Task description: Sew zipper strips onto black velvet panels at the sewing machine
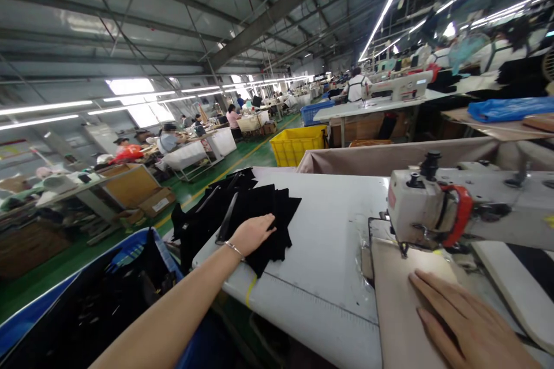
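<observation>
My left hand (256, 233), a bracelet at its wrist, reaches across the white sewing table (333, 207) and lies on a fanned stack of black fabric pieces (277, 202). Its fingers are stretched out over the top piece. My right hand (463, 317) rests flat, fingers extended, on a beige fabric panel (402, 305) in front of the sewing machine (415, 207). The panel lies under the machine's head, close to the needle area. More dark fabric with strap-like strips (208, 207) sits left of the stack.
Below left stands a blue bin (167, 253) holding dark pieces. Beyond the table are a yellow crate (298, 144), beige cloth (359, 158) along the far side, and another sewing machine (398, 86). A ruler scale (320, 294) runs near the table's front edge. Several people work at distant tables.
</observation>
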`<state>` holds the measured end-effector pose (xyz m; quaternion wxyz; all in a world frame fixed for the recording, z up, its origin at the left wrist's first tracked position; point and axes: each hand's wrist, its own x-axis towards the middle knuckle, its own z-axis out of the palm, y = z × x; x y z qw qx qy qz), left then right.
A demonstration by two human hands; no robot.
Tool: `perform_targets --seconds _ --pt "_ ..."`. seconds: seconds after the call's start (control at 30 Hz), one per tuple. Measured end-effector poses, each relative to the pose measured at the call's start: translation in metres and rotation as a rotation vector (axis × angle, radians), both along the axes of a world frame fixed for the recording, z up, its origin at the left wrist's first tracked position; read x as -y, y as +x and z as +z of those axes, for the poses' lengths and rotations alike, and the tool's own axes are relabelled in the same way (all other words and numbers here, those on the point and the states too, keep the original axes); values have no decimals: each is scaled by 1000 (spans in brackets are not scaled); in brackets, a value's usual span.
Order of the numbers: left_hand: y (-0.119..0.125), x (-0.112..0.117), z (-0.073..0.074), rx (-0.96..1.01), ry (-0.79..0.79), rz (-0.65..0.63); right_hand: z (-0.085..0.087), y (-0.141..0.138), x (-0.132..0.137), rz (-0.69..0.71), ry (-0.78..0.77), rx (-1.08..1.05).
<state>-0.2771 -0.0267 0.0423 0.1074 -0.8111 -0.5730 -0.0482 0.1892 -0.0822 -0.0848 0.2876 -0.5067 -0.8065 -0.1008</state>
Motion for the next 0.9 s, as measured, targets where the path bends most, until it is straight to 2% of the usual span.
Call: perform_targets --seconds 0.07,0.13,0.17,0.2,0.27,0.33,0.37,0.43,0.5,0.6,0.67,0.73,0.8,0.83,0.9 --pt "9 7 23 31 106 41 9 -1 3 42 3 133" --pt "35 26 39 100 290 62 20 -4 5 41 -29 188" --pt "54 40 43 137 340 22 26 -6 5 39 -55 190" --pt "76 55 43 170 320 -50 31 -8 5 37 -75 183" --pt "122 82 36 230 140 -222 37 -11 5 30 -99 157" --pt "161 95 21 279 -162 -409 40 -13 5 29 -101 130" --pt "176 92 14 301 -243 -463 41 -13 5 34 -100 122" --pt "193 70 1 328 -259 -465 42 -13 7 50 -100 113" --pt "200 33 -9 334 -168 -343 45 -13 8 58 -105 102" --pt "203 -22 -25 334 -163 -144 49 -14 9 52 -115 89" --pt "205 -42 -34 356 -193 -88 51 -14 10 49 -124 89" --pt "203 -44 -36 377 -213 -77 52 -15 11 49 -136 90" --pt "192 -29 -24 447 -242 -104 53 -15 11 53 -142 87" --pt "184 -17 -11 513 -250 -125 53 -15 11 53 -143 84" --pt "162 10 26 769 -257 -187 52 -15 11 50 -141 79"
